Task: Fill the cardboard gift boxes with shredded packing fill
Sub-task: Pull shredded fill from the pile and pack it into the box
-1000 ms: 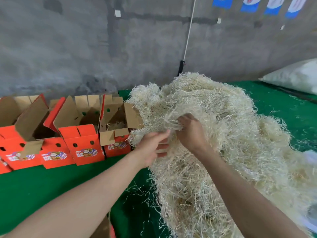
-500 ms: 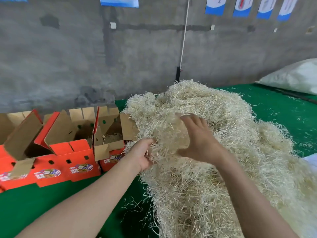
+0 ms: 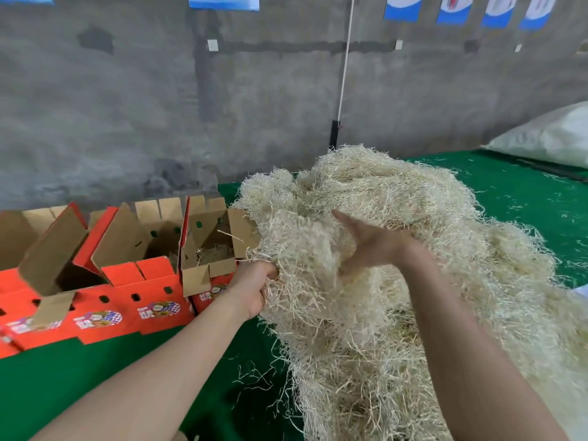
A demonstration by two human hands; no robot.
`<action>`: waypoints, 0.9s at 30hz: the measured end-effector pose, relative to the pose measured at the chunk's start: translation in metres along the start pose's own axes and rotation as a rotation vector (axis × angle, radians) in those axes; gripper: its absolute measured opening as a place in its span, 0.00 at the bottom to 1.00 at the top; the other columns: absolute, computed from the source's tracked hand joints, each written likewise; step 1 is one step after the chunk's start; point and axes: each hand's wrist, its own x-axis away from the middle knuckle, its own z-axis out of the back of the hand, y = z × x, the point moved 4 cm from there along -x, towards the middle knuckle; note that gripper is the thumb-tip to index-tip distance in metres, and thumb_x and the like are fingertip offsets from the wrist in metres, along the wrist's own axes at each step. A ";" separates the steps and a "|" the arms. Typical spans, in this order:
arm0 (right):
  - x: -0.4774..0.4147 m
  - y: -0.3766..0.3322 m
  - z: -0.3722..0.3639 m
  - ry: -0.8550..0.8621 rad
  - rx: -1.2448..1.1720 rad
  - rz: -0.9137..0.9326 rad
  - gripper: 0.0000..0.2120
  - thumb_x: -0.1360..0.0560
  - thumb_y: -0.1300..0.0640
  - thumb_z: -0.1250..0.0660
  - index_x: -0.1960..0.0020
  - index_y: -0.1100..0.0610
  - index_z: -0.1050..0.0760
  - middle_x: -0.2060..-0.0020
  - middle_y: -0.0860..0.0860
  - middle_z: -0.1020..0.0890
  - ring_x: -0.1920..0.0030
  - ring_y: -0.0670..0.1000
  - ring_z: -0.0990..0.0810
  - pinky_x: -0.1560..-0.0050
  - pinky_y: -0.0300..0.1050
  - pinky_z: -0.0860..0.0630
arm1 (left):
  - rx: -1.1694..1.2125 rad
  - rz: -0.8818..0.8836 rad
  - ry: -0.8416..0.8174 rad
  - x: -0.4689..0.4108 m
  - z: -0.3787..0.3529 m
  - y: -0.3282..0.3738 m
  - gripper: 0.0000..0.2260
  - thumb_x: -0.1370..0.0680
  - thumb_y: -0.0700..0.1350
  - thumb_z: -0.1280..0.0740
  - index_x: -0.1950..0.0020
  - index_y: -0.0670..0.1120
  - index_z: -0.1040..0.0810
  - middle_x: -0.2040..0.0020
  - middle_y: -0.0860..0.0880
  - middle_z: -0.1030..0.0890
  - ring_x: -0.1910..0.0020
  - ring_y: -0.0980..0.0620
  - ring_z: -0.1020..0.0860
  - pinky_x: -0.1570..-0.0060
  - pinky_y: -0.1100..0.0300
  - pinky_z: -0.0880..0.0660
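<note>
Now | left hand clenched on shredded fill | right hand splayed, released

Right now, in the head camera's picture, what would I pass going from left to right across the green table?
Row of open red boxes → left hand gripping the fill → right hand → pile of shredded fill → white sack.

Grey concrete wall behind a green felt-covered table.
White cord hangs down it; white plastic sack far right.
</note>
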 end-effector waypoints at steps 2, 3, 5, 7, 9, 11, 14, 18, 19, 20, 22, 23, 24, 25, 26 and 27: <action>-0.011 -0.006 -0.018 -0.062 -0.029 0.001 0.43 0.31 0.65 0.30 0.24 0.53 0.51 0.26 0.50 0.43 0.27 0.56 0.43 0.28 0.56 0.42 | 0.049 0.003 -0.041 0.006 -0.003 0.003 0.06 0.26 0.29 0.41 0.56 0.38 0.28 0.63 0.41 0.25 0.70 0.45 0.25 0.76 0.59 0.26; -0.018 -0.006 -0.018 0.009 -0.070 0.023 0.33 0.30 0.68 0.33 0.28 0.58 0.40 0.30 0.53 0.34 0.31 0.57 0.34 0.31 0.55 0.36 | 0.064 0.003 -0.063 0.007 -0.004 0.003 0.06 0.26 0.29 0.41 0.56 0.38 0.27 0.62 0.41 0.25 0.69 0.45 0.25 0.75 0.59 0.26; -0.023 -0.009 -0.003 0.268 -0.202 0.094 0.09 0.28 0.69 0.39 0.49 0.63 0.26 0.53 0.55 0.21 0.52 0.54 0.23 0.49 0.47 0.24 | 0.020 0.015 -0.105 0.006 -0.005 -0.001 0.06 0.27 0.31 0.40 0.57 0.39 0.26 0.60 0.42 0.24 0.67 0.47 0.26 0.69 0.58 0.27; -0.019 -0.014 0.018 0.499 -0.419 0.137 0.05 0.25 0.65 0.38 0.58 0.67 0.26 0.65 0.56 0.26 0.65 0.50 0.29 0.63 0.43 0.31 | -0.050 0.045 -0.124 0.006 -0.009 -0.010 0.05 0.25 0.32 0.39 0.58 0.39 0.24 0.62 0.44 0.23 0.67 0.49 0.27 0.66 0.56 0.29; -0.013 -0.021 0.031 0.597 -0.664 0.204 0.04 0.26 0.65 0.36 0.57 0.61 0.23 0.68 0.56 0.26 0.70 0.49 0.30 0.67 0.40 0.33 | -0.029 0.059 -0.058 0.000 -0.011 -0.019 0.06 0.24 0.33 0.39 0.51 0.37 0.23 0.66 0.45 0.23 0.69 0.50 0.27 0.68 0.58 0.31; -0.010 -0.030 0.032 0.612 -0.688 0.202 0.09 0.26 0.66 0.35 0.57 0.54 0.23 0.68 0.51 0.23 0.72 0.45 0.28 0.72 0.36 0.32 | 0.015 0.044 0.042 -0.004 -0.010 -0.023 0.10 0.24 0.34 0.39 0.44 0.37 0.25 0.67 0.44 0.22 0.71 0.51 0.26 0.71 0.62 0.31; -0.016 -0.028 0.020 0.562 -0.639 0.102 0.05 0.27 0.68 0.36 0.52 0.67 0.23 0.65 0.59 0.24 0.68 0.51 0.31 0.70 0.44 0.35 | -0.105 -0.018 0.117 -0.006 -0.006 -0.019 0.18 0.24 0.35 0.39 0.35 0.41 0.31 0.48 0.41 0.21 0.55 0.46 0.22 0.55 0.56 0.26; -0.017 -0.023 0.022 0.681 -0.775 0.086 0.08 0.27 0.68 0.37 0.53 0.74 0.28 0.66 0.61 0.27 0.67 0.52 0.33 0.65 0.47 0.37 | -0.372 0.014 -0.152 0.016 -0.014 -0.016 0.08 0.22 0.35 0.42 0.50 0.47 0.29 0.62 0.46 0.21 0.68 0.52 0.23 0.66 0.57 0.24; -0.015 -0.025 0.025 0.709 -0.808 0.105 0.06 0.27 0.68 0.38 0.58 0.73 0.28 0.68 0.59 0.29 0.67 0.52 0.34 0.66 0.48 0.38 | -0.427 0.023 -0.220 0.019 -0.018 -0.019 0.09 0.21 0.36 0.43 0.50 0.50 0.29 0.56 0.46 0.21 0.62 0.51 0.22 0.60 0.54 0.22; -0.016 -0.026 0.029 0.741 -0.828 0.117 0.06 0.27 0.67 0.38 0.61 0.70 0.27 0.69 0.57 0.31 0.68 0.52 0.36 0.67 0.47 0.39 | -0.458 0.007 -0.258 0.020 -0.022 -0.020 0.10 0.21 0.36 0.43 0.48 0.51 0.29 0.50 0.46 0.22 0.55 0.49 0.22 0.51 0.51 0.22; -0.015 -0.027 0.038 0.809 -0.822 0.120 0.06 0.28 0.67 0.38 0.63 0.62 0.28 0.71 0.55 0.33 0.69 0.51 0.37 0.68 0.47 0.41 | -0.290 -0.067 -0.184 0.016 -0.024 -0.018 0.15 0.22 0.37 0.41 0.37 0.50 0.30 0.46 0.47 0.24 0.50 0.47 0.24 0.48 0.51 0.26; -0.014 -0.027 0.041 0.832 -0.809 0.105 0.06 0.29 0.67 0.38 0.64 0.60 0.29 0.72 0.55 0.33 0.69 0.51 0.37 0.68 0.47 0.41 | -0.053 -0.067 -0.099 0.014 -0.019 -0.014 0.18 0.23 0.39 0.40 0.33 0.49 0.31 0.47 0.47 0.24 0.53 0.48 0.24 0.52 0.52 0.26; -0.015 -0.026 0.043 0.842 -0.784 0.083 0.06 0.29 0.66 0.38 0.64 0.59 0.29 0.72 0.55 0.32 0.69 0.51 0.36 0.68 0.47 0.41 | 0.199 -0.052 -0.067 0.014 -0.016 -0.011 0.19 0.24 0.42 0.38 0.33 0.47 0.31 0.48 0.46 0.23 0.56 0.48 0.24 0.56 0.53 0.27; -0.015 -0.025 0.044 0.836 -0.745 0.051 0.07 0.29 0.65 0.37 0.65 0.59 0.30 0.72 0.55 0.32 0.69 0.51 0.35 0.68 0.47 0.41 | 0.385 -0.044 -0.102 0.013 -0.014 -0.008 0.19 0.26 0.46 0.35 0.35 0.45 0.28 0.47 0.46 0.23 0.56 0.48 0.23 0.55 0.53 0.26; -0.016 -0.024 0.042 0.818 -0.706 0.024 0.06 0.29 0.65 0.37 0.65 0.59 0.30 0.72 0.55 0.32 0.69 0.51 0.35 0.68 0.46 0.40 | 0.462 -0.061 -0.165 0.013 -0.013 -0.006 0.24 0.29 0.53 0.32 0.36 0.46 0.28 0.44 0.47 0.24 0.51 0.47 0.23 0.50 0.51 0.26; -0.017 -0.024 0.040 0.788 -0.684 0.007 0.05 0.29 0.65 0.37 0.64 0.60 0.29 0.71 0.55 0.31 0.69 0.51 0.35 0.69 0.45 0.41 | 0.375 -0.121 -0.244 0.012 -0.014 -0.002 0.35 0.35 0.61 0.29 0.32 0.49 0.33 0.37 0.48 0.27 0.42 0.46 0.26 0.42 0.46 0.29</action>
